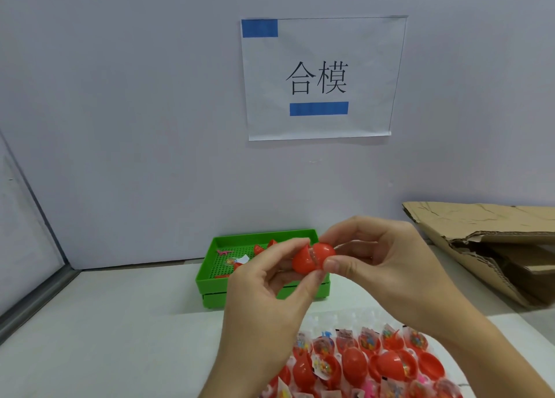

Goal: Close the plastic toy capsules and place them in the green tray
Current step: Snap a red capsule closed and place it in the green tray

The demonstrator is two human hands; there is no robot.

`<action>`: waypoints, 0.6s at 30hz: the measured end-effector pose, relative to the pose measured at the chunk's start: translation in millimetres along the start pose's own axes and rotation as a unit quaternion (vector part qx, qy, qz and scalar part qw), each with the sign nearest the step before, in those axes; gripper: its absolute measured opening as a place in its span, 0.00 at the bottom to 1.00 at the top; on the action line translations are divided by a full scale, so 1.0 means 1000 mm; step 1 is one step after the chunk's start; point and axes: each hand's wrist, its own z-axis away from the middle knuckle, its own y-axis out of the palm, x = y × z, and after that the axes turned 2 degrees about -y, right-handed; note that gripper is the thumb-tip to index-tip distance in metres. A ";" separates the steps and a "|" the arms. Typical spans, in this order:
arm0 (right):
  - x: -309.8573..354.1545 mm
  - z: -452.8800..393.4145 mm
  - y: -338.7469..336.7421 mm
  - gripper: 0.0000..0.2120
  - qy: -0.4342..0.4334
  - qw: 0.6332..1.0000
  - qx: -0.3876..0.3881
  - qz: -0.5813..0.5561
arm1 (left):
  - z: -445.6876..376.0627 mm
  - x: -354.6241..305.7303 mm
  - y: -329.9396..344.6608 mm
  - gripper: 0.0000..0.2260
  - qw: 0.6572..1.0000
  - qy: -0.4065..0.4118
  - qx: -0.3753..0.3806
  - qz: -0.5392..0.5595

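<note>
Closing step in hand, by the look of it. Wall (120, 97) fills the back, a printed sign (321, 78) taped on it. White tabletop (120, 337) runs from the wall to the near edge; a metal rail (33, 301) bounds it on the left. Torn cardboard (495, 247) lies flat at far right, near the wall.

Green tray (210, 280) sits against the wall, centre, holding a few red pieces and loose toys. Near edge: a batch of open red halves (375, 364) with packeted toys inside, packed close.

Left hand (264, 301) and right hand (399, 265) meet above the tabletop, in front of the tray. Each pinches one half of a red capsule (312, 258), thumb and fingers curled round it. A slit shows at the seam, halves tilted to each other, so not yet snapped shut.

Next move, as I judge it: square the two rims and press until the seam closes, then carry forward and down into the tray. Short reach; the tray's front wall must be cleared. Open tabletop to the left; cardboard crowds the right.
</note>
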 end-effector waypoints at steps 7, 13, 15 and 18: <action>0.000 0.000 0.002 0.10 -0.005 1.000 -0.010 -0.029 | 0.000 -0.002 -0.002 0.14 0.999 0.014 0.013 0.036; 0.001 0.000 0.006 0.09 -0.009 0.999 -0.021 -0.026 | -0.001 -0.006 -0.004 0.15 0.999 0.027 0.021 0.026; 0.002 0.000 0.007 0.09 -0.011 0.999 -0.021 -0.030 | -0.001 -0.007 -0.004 0.15 0.999 0.026 0.020 0.022; 0.003 0.000 0.007 0.09 -0.017 0.999 -0.027 -0.028 | -0.002 -0.008 -0.005 0.14 0.999 0.021 0.022 0.029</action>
